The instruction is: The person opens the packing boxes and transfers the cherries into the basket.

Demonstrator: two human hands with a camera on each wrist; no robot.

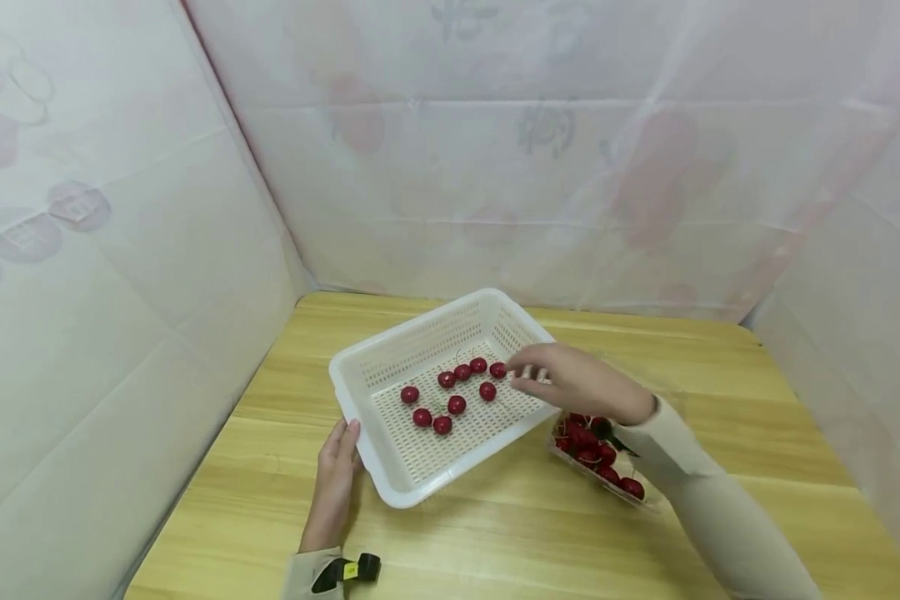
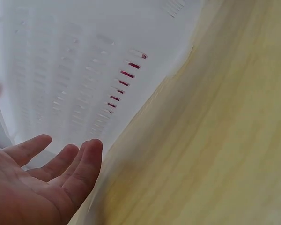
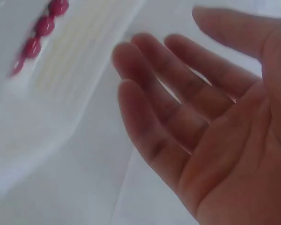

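A white plastic basket (image 1: 390, 492) with slotted walls sits at an angle over the wooden table, several dark red cherries (image 1: 457, 405) spread on its mesh floor. My left hand (image 1: 336, 458) grips the rim at its left end, thumb over the edge; the left wrist view shows that hand's fingers (image 2: 84, 171) under the basket's side (image 2: 145, 28). Above the right end of the basket is my right hand (image 1: 562, 375), fingers loosely bent. Seen from the right wrist, its palm (image 3: 229, 140) holds nothing, and a row of cherries (image 3: 45, 26) lies beyond the fingertips.
A clear plastic box (image 1: 607, 487) of cherries stands on the table (image 1: 495, 542) right of the basket, partly hidden under my right forearm. Pale printed sheets (image 1: 450, 167) wall in the table at the back and both sides.
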